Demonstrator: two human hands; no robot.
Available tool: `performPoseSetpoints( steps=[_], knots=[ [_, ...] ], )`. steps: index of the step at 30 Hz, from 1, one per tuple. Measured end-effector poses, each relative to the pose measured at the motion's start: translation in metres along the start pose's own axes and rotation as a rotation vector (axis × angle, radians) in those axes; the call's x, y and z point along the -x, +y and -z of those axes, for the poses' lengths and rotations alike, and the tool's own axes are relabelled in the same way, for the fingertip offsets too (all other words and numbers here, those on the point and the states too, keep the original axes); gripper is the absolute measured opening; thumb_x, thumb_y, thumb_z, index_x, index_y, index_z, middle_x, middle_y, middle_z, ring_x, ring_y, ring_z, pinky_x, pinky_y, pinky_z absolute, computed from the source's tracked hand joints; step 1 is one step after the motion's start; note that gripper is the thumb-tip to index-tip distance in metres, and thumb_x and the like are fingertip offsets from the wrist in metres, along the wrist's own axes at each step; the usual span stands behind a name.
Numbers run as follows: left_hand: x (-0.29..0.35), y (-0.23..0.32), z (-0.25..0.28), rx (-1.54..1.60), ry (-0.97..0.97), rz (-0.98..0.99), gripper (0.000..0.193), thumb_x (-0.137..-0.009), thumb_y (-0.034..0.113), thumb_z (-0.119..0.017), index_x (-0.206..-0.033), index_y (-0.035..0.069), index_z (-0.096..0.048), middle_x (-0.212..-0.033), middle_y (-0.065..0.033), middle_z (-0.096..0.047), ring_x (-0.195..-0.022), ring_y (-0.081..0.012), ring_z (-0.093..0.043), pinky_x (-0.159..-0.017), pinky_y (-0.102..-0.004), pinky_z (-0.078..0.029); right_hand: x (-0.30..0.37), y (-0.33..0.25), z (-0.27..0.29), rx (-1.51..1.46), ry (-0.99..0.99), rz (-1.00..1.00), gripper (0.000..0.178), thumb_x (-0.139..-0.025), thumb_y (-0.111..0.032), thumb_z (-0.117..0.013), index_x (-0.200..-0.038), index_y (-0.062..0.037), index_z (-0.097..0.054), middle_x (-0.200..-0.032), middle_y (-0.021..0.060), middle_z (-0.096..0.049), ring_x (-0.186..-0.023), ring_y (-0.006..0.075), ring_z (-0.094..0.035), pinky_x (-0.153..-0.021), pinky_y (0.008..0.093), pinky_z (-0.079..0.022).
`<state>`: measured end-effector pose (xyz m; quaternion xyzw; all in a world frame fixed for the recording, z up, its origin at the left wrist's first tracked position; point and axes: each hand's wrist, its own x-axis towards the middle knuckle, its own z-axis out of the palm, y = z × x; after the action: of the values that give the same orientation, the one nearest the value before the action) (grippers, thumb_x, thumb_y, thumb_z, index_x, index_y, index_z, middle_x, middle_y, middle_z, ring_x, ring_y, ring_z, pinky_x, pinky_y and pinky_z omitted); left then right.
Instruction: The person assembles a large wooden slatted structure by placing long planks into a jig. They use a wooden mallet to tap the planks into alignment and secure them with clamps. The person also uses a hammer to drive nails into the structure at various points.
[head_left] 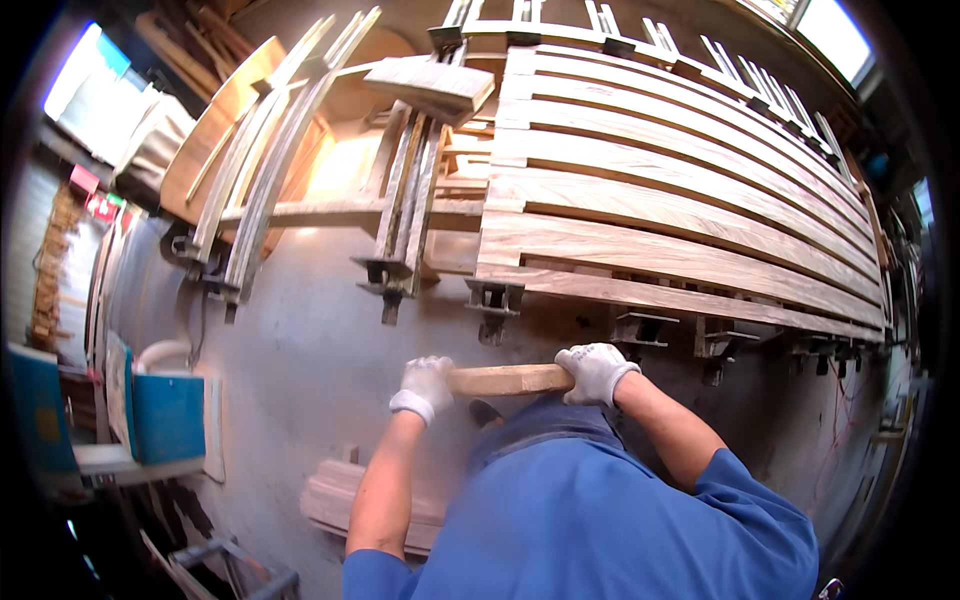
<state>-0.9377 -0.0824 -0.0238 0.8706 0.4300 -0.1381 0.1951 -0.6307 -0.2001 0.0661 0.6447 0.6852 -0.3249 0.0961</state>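
Observation:
A short, thick wooden board (510, 380) is held level in front of my body. My left hand (427, 385), in a white work glove, is closed around its left end. Around the right end my right hand (594, 373), gloved the same way, is closed too. Just beyond the board lies a large panel of pale wooden slats (600, 243), with narrow gaps between them. Metal clamps run beneath the panel, and a clamp end (493, 300) sticks out at its near left corner.
Long bar clamps (405, 190) stand to the left of the panel, with a wooden block (435, 88) lying across them. Stacked boards (335, 497) rest low beside my left forearm. At the far left are a blue machine (168, 415) and a metal frame (230, 560).

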Motion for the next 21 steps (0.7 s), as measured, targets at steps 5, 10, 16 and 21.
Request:
performPoseSetpoints(
  steps=[5, 10, 16, 21],
  knots=[
    [-0.035, -0.024, 0.003, -0.073, -0.017, -0.09, 0.043, -0.071, 0.023, -0.082, -0.11, 0.013, -0.069, -0.111, -0.014, -0.071, -0.11, -0.0341, -0.066, -0.101, -0.0436, -0.05, -0.02, -0.002, -0.012, -0.038, 0.016, -0.072, 0.05, -0.073, -0.04, -0.083, -0.108, -0.008, -0.068, -0.107, 0.015, -0.074, -0.103, 0.0345, -0.071, -0.088, 0.0456, -0.057],
    [-0.052, -0.026, 0.025, -0.046, -0.21, -0.011, 0.052, -0.076, 0.025, -0.081, -0.124, 0.013, -0.067, -0.13, -0.0165, -0.066, -0.125, -0.0314, -0.06, -0.112, -0.0429, -0.041, -0.037, -0.004, -0.007, -0.09, 0.042, -0.077, 0.048, -0.074, -0.038, -0.082, -0.108, -0.0065, -0.069, -0.106, 0.0152, -0.075, -0.102, 0.0337, -0.072, -0.087, 0.0441, -0.057],
    [-0.081, -0.047, 0.002, 0.003, -0.276, -0.135, 0.072, -0.063, 0.032, -0.094, -0.126, 0.01, -0.068, -0.123, -0.0184, -0.069, -0.118, -0.0385, -0.063, -0.106, -0.0444, -0.05, -0.04, -0.009, -0.016, -0.14, 0.025, -0.171, 0.043, -0.075, -0.028, -0.08, -0.112, -0.008, -0.072, -0.108, 0.0129, -0.076, -0.103, 0.0322, -0.074, -0.087, 0.0428, -0.059],
    [-0.103, -0.03, 0.035, 0.052, -0.399, -0.177, 0.077, -0.058, 0.036, -0.096, -0.125, 0.008, -0.068, -0.123, -0.0193, -0.07, -0.12, -0.038, -0.062, -0.105, -0.0438, -0.05, -0.056, -0.034, -0.027, -0.095, 0.073, -0.329, 0.038, -0.077, -0.026, -0.078, -0.111, -0.0097, -0.071, -0.109, 0.0123, -0.075, -0.103, 0.0307, -0.073, -0.084, 0.0428, -0.059]
  ],
)
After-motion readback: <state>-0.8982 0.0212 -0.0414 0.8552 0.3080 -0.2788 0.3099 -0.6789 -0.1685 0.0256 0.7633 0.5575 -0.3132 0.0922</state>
